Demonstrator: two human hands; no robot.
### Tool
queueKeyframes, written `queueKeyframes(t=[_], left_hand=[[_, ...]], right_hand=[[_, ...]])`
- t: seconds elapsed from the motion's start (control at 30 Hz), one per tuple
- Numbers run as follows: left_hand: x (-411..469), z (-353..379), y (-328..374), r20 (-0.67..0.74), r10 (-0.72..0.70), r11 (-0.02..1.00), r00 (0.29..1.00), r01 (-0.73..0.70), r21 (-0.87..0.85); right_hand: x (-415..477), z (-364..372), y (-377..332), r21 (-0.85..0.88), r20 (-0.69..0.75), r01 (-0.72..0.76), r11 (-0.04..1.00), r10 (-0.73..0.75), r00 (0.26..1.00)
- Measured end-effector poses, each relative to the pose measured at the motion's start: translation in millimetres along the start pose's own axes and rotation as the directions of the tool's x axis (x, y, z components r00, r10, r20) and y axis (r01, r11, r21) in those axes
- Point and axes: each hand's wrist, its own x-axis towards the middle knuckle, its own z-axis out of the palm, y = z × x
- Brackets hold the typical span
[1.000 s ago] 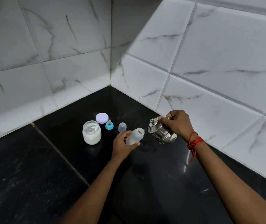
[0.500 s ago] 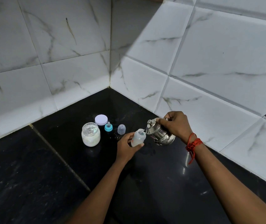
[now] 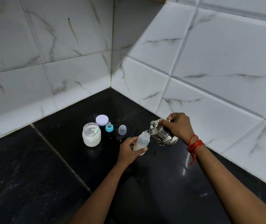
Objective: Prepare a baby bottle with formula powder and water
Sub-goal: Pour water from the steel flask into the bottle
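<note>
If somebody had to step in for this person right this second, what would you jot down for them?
Left hand: holds the open baby bottle, tilted a little, above the black counter.
Right hand: holds the steel pot tipped, its spout at the bottle's mouth.
On the counter: the open powder jar, its white lid behind it, the blue teat ring and the clear cap.
Done: jar opened; something pale sits in the bottle's bottom, probably powder.
Left: finish pouring, set the pot down, fit the teat ring and cap, mix.
</note>
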Motion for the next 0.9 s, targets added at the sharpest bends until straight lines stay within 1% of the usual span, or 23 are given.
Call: queueKeyframes(t=[0.4, 0.7, 0.9], left_hand=[[5.7, -17.9, 12.9, -0.001, 0.051, 0.994, 0.999, -0.051, 0.098], [7.0, -21.1, 18.3, -0.01, 0.067, 0.994, 0.998, -0.066, 0.088], [4.8, -14.6, 16.2, 0.015, 0.039, 0.999, 0.999, -0.039, 0.023]], right_hand=[[-3.4, -2.3, 4.3, -0.017, 0.004, -0.019, 1.0, 0.019, 1.0], [-7.4, -0.8, -1.9, -0.007, 0.014, -0.025, 1.0, 0.025, 1.0], [-8.0, -2.8, -7.6, -0.002, 0.021, -0.023, 1.0, 0.023, 1.0]])
